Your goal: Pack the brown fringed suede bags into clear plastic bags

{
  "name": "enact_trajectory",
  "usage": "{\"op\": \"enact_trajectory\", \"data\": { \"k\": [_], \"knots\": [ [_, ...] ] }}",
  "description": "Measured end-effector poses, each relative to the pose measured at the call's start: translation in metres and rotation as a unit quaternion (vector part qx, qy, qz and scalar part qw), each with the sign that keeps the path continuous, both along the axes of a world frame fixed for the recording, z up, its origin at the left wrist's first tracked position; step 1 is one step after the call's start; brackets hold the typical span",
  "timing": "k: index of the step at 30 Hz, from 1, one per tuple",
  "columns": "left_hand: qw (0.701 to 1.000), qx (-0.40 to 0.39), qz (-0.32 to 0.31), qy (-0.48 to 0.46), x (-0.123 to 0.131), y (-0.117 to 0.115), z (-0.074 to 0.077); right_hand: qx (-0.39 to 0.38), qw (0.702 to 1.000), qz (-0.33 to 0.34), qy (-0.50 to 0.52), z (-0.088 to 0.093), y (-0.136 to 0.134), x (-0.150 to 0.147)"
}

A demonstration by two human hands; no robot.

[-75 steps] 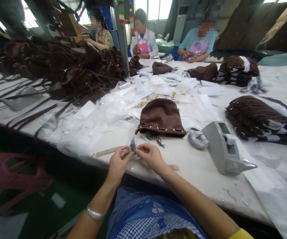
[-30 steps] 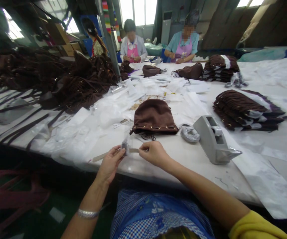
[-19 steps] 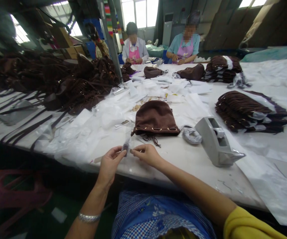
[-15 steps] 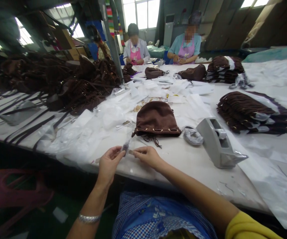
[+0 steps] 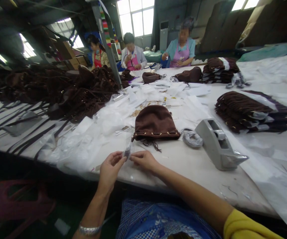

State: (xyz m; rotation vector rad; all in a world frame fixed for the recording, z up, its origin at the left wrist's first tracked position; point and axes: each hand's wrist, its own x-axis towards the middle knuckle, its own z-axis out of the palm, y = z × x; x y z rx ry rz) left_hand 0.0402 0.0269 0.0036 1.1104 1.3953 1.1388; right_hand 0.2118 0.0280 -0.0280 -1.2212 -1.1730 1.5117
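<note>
My left hand (image 5: 111,166) is closed in a pinch on a small dark piece wrapped in clear plastic (image 5: 127,151), just over the table's front edge. Close against its right side, the thumb and forefinger of my right hand (image 5: 144,160) pinch at the plastic; what exactly lies between those fingertips is too small to make out. Just beyond both hands lies a brown drawstring bag (image 5: 155,121), its row of metal eyelets and fringed tassel towards me. Right of the bag are a plastic-wrapped coil (image 5: 192,137) and a grey tape dispenser (image 5: 217,142).
Stacked brown fringed bags (image 5: 253,111) are at the right, with another stack (image 5: 220,70) behind. A large heap of brown bags (image 5: 81,89) with trailing straps covers the left. Crumpled clear plastic (image 5: 76,149) lies left of my hands. Several co-workers sit across the table (image 5: 183,179).
My right fingertips have moved slightly left, closing the small gap to the plastic-wrapped piece in my left hand. The view has shifted a little. Across the table, one co-worker's hand has risen.
</note>
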Motion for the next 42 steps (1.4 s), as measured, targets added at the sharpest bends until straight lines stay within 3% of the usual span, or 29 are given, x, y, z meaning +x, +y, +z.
{"op": "enact_trajectory", "data": {
  "k": [6, 9, 18, 24, 28, 35, 39, 42],
  "knots": [
    [1.000, 0.023, 0.017, 0.012, -0.003, 0.004, 0.007, -0.061, 0.991, 0.013, 0.118, 0.006, 0.002, -0.001],
    [0.999, 0.034, 0.013, 0.012, -0.003, 0.006, 0.007, -0.050, 0.986, 0.035, 0.155, 0.009, -0.001, -0.002],
    [0.999, 0.045, 0.005, 0.020, -0.002, 0.004, 0.005, 0.002, 0.991, 0.005, 0.137, 0.007, -0.002, -0.015],
    [0.998, 0.060, -0.009, 0.035, 0.001, 0.006, 0.004, 0.010, 0.991, -0.070, 0.118, 0.014, -0.005, -0.021],
    [0.997, 0.072, -0.013, 0.026, 0.004, 0.006, 0.000, 0.059, 0.993, -0.063, 0.082, 0.013, -0.006, -0.021],
    [0.997, 0.080, -0.012, 0.001, 0.006, 0.003, -0.001, 0.037, 0.990, -0.104, 0.084, -0.001, -0.003, -0.023],
    [0.996, 0.052, -0.052, -0.053, 0.002, 0.001, 0.004, 0.014, 0.987, -0.096, 0.130, -0.004, -0.003, -0.020],
    [0.998, 0.040, -0.049, -0.028, -0.002, 0.002, 0.009, -0.001, 0.986, -0.073, 0.148, -0.005, -0.003, -0.017]
  ]
}}
